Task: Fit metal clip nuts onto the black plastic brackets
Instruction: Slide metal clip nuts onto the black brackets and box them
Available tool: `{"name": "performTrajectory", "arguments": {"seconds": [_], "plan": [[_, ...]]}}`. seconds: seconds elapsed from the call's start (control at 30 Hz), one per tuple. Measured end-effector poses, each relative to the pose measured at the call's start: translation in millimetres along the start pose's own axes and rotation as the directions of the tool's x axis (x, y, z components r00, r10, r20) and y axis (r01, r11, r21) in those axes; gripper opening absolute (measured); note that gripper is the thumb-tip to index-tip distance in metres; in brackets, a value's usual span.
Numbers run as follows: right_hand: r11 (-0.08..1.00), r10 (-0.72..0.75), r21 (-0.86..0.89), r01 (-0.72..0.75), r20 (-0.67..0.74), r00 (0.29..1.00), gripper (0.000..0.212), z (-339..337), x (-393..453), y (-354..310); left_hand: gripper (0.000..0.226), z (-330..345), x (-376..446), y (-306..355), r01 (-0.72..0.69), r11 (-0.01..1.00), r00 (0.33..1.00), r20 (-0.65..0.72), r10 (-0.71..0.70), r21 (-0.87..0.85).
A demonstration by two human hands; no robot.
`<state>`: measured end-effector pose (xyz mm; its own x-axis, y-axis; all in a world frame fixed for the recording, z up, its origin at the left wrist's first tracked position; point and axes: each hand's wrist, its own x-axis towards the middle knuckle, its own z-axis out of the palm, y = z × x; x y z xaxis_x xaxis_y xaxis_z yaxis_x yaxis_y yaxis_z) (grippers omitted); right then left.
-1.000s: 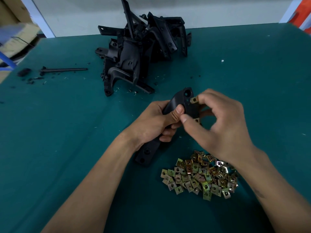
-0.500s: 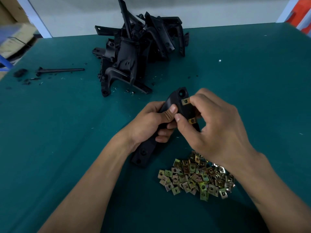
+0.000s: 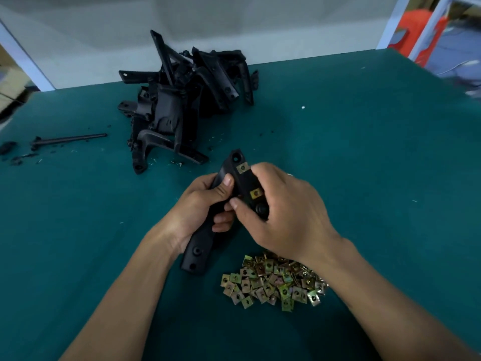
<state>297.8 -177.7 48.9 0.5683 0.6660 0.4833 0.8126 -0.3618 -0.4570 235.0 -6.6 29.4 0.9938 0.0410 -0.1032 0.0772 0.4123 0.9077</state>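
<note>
Both hands hold one long black plastic bracket [image 3: 201,246] slanted over the green table. My left hand [image 3: 200,204] wraps its middle from the left, thumb on top. My right hand [image 3: 283,212] grips the bracket's right edge, fingers curled behind it. Two brass-coloured clip nuts sit on the bracket's upper part: one [image 3: 242,167] near the top hole, another [image 3: 255,193] lower, beside my right fingers. A loose heap of clip nuts [image 3: 270,282] lies on the table below my right wrist.
A tangled pile of black brackets [image 3: 182,100] stands at the back centre. A thin black rod [image 3: 67,138] and black scraps lie at the far left. The table's far edge meets a pale wall; an orange object [image 3: 416,35] shows at top right.
My right hand has slid down the bracket's right edge, uncovering both clip nuts. The view has shifted slightly, so everything sits a little lower and left.
</note>
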Motion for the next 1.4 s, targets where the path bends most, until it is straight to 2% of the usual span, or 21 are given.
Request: {"name": "performTrajectory", "arguments": {"seconds": [0.13, 0.3, 0.4, 0.47, 0.5, 0.6, 0.67, 0.73, 0.8, 1.03, 1.1, 1.2, 1.3, 1.33, 1.4], "plan": [[0.994, 0.052, -0.090, -0.069, -0.179, 0.983, 0.041, 0, 0, 1, 0.031, 3, 0, -3, -0.051, 0.998, 0.998, -0.045, 0.049, -0.035], [0.966, -0.158, -0.240, 0.098, -0.247, 0.956, 0.034, 3, 0, 2, 0.033, 5, -2, -5, -0.083, 0.996, 0.994, -0.071, 0.081, -0.017], [0.955, -0.228, -0.253, 0.156, -0.287, 0.930, 0.032, 5, 0, 0, 0.030, 5, -5, -6, -0.079, 0.997, 0.994, -0.072, 0.078, -0.019], [0.963, -0.220, -0.211, 0.168, -0.256, 0.941, 0.030, 5, -1, -1, 0.030, 5, -6, -6, -0.076, 0.997, 0.994, -0.075, 0.075, -0.020], [0.977, -0.171, -0.160, 0.138, -0.219, 0.960, 0.029, 5, -3, -2, 0.030, 5, -7, -6, -0.079, 0.997, 0.994, -0.081, 0.077, -0.018], [0.999, 0.051, 0.022, -0.049, -0.102, 0.994, 0.035, 3, -3, -7, 0.027, 7, -6, -5, -0.091, 0.996, 0.990, -0.106, 0.092, 0.017], [0.990, 0.104, 0.108, -0.096, -0.076, 0.992, 0.035, -2, 0, -6, 0.026, 10, -5, -4, -0.070, 0.993, 0.994, -0.078, 0.078, 0.099], [0.987, 0.082, 0.144, -0.074, -0.049, 0.995, 0.030, -7, 4, -1, 0.024, 14, -4, -4, -0.054, 0.972, 0.997, -0.040, 0.065, 0.228], [0.994, 0.047, 0.101, -0.043, -0.034, 0.998, 0.025, -10, 5, 4, 0.023, 15, -4, -4, -0.053, 0.959, 0.998, -0.010, 0.058, 0.280], [0.994, 0.111, 0.037, -0.107, -0.139, 0.984, 0.033, -7, 1, 2, 0.021, 13, -5, -7, -0.046, 0.976, 0.997, -0.043, 0.056, 0.212], [0.993, 0.120, -0.005, -0.122, -0.131, 0.984, 0.036, -3, 1, 0, 0.023, 11, -5, -9, -0.048, 0.974, 0.995, -0.069, 0.065, 0.222], [0.997, 0.058, -0.037, -0.063, -0.120, 0.991, 0.037, -1, 2, 3, 0.024, 11, -6, -8, -0.036, 0.964, 0.991, -0.112, 0.067, 0.263], [0.995, -0.050, -0.091, 0.036, -0.147, 0.988, 0.035, -7, 3, 6, 0.028, 14, -10, -4, -0.046, 0.957, 0.992, -0.099, 0.077, 0.285], [0.996, -0.055, -0.079, 0.044, -0.144, 0.988, 0.035, -10, 3, 6, 0.027, 17, -12, -1, -0.054, 0.955, 0.994, -0.077, 0.079, 0.290], [0.998, 0.014, 0.070, -0.006, -0.102, 0.995, 0.033, -17, 1, 5, 0.026, 30, -14, 5, -0.063, 0.948, 0.991, -0.090, 0.096, 0.312]]}}
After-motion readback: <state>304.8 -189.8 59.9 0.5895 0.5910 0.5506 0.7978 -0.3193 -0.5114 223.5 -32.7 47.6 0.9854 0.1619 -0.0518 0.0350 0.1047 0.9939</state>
